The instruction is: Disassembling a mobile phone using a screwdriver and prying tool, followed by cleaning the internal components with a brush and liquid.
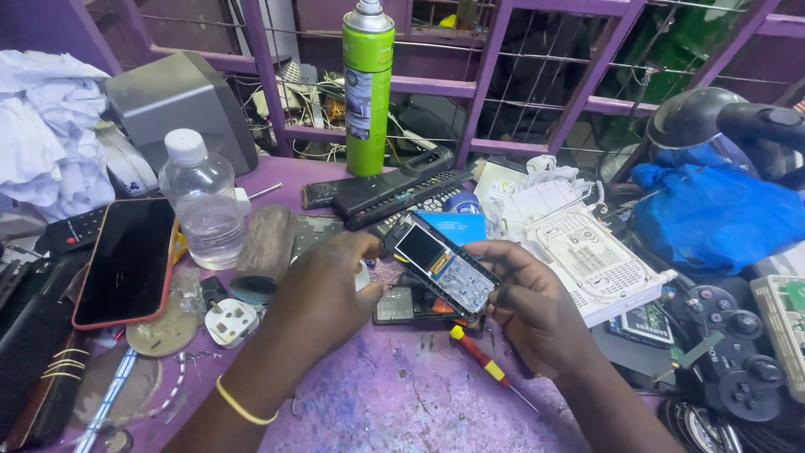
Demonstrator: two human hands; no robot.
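Observation:
Both hands hold a small opened keypad phone (440, 267) above the purple worktop (402, 394); its little screen and bare circuit board face up. My left hand (327, 294), with a yellow band on the wrist, grips the phone's upper left end. My right hand (524, 306) grips its lower right end. Under the phone lies another flat phone part (402, 306). A red and yellow screwdriver (485, 359) rests on the worktop just below my right hand.
At left are a smartphone in a red case (127, 260), a clear plastic bottle (201, 201), a white plug (231, 322) and a wooden block (264, 252). A green spray can (367, 88) and remotes (394, 193) stand behind. A white router (587, 252), game controller (738, 352) and blue bag (721, 214) crowd the right.

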